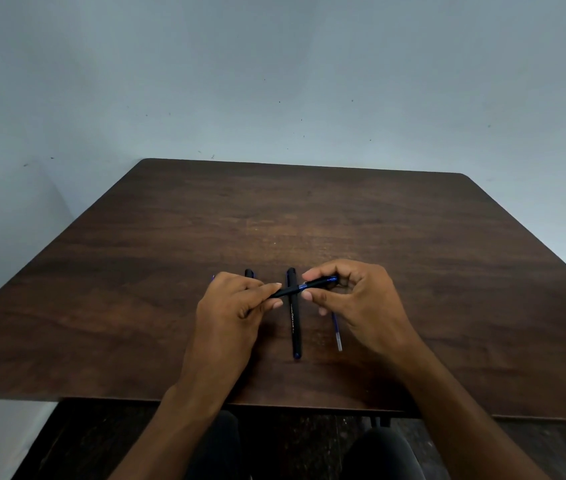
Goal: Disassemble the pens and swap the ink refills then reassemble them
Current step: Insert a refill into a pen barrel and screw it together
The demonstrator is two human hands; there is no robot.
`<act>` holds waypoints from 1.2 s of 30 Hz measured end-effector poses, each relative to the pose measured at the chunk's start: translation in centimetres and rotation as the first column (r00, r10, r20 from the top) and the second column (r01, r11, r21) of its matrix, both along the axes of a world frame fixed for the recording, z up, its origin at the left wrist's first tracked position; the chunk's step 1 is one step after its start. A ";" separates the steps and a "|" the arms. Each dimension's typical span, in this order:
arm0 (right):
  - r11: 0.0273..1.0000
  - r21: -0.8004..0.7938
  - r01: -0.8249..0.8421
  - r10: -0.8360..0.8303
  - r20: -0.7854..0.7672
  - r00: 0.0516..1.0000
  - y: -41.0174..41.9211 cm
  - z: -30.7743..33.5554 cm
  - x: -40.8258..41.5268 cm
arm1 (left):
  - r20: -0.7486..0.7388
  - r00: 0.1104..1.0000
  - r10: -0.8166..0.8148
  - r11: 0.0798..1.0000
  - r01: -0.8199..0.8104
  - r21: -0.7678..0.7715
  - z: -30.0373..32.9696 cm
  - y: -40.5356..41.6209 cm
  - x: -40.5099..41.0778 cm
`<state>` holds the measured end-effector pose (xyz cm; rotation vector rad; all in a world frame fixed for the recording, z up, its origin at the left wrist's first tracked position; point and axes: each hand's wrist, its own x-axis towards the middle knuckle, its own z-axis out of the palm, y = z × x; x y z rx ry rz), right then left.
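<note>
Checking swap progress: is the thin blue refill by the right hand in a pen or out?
Out: the thin blue refill lies bare on the brown wooden table.

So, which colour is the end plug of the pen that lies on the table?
Blue, on a black pen; head view, at its near end plug.

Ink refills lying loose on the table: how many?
1. One ink refill lies on the table, partly under the right hand, right of the black pen. The hands may hide more.
</note>
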<state>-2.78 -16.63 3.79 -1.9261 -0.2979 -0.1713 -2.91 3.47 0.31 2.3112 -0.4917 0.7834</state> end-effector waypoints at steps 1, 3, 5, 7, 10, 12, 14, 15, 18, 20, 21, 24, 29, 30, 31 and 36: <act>1.000 -0.014 -0.001 0.001 0.002 1.000 0.0 0.0 0.0 | -0.004 1.000 -0.001 1.000 0.001 -0.002 0.0 0.0 0.0; 1.000 -0.027 0.003 -0.003 -0.002 1.000 0.0 0.0 -0.1 | -0.005 1.000 -0.003 1.000 0.003 0.002 0.0 0.0 -0.1; 1.000 -0.018 0.015 -0.015 -0.016 1.000 0.1 -0.1 -0.1 | -0.003 1.000 0.000 1.000 0.000 0.010 0.1 0.0 -0.1; 1.000 -0.008 0.029 -0.029 -0.024 0.999 0.3 -0.2 0.0 | -0.001 1.000 0.001 1.000 -0.001 0.009 0.1 0.0 -0.1; 1.000 0.000 0.021 -0.021 -0.031 0.999 0.4 -0.3 0.1 | -0.012 1.000 0.005 1.000 -0.005 -0.002 0.1 0.0 -0.2; 1.000 -0.018 0.006 -0.007 -0.033 0.999 0.3 -0.2 0.1 | -0.016 1.000 0.010 1.000 -0.010 -0.006 0.1 0.1 -0.2; 0.998 -0.061 0.003 -0.004 -0.019 1.000 0.3 -0.1 0.3 | -0.022 1.000 0.011 1.000 -0.010 0.001 0.1 0.0 -0.3; 0.997 -0.071 0.005 -0.006 -0.014 1.000 0.2 -0.1 0.3 | -0.023 1.000 0.007 1.000 -0.007 0.003 0.1 0.0 -0.3; 0.996 -0.085 0.018 -0.018 -0.006 1.000 0.2 -0.2 0.5 | -0.018 1.000 -0.006 1.000 0.006 -0.006 0.2 -0.1 -0.3; 0.996 -0.086 0.014 -0.015 -0.013 1.000 0.1 -0.5 0.8 | -0.020 1.000 -0.009 1.000 0.008 -0.012 0.2 -0.1 -0.3; 0.996 -0.093 0.012 -0.013 -0.015 1.000 0.0 -0.5 0.8 | -0.025 1.000 -0.004 1.000 0.004 -0.009 0.2 -0.1 -0.4; 0.988 -0.155 0.025 -0.027 -0.014 1.000 -0.4 -0.7 0.8 | -0.048 0.999 0.014 1.000 -0.014 0.005 0.3 0.0 -0.4; 0.989 0.150 -0.008 0.018 -0.066 0.998 -1.3 -0.9 0.4 | -0.048 0.999 0.018 1.000 -0.018 -0.005 0.4 -0.1 -0.5; 0.983 0.184 -0.008 0.022 -0.075 0.997 -1.5 -1.0 0.3 | -0.049 0.999 0.019 1.000 -0.020 -0.008 0.5 -0.1 -0.5; 0.979 0.206 -0.001 0.020 -0.089 0.996 -1.6 -1.1 0.4 | -0.050 0.999 0.017 1.000 -0.018 -0.013 0.5 -0.2 -0.5; 0.988 0.140 0.059 -0.049 -0.075 0.996 -1.3 -1.0 0.5 | -0.058 0.998 0.015 1.000 -0.015 -0.009 0.6 -0.2 -0.5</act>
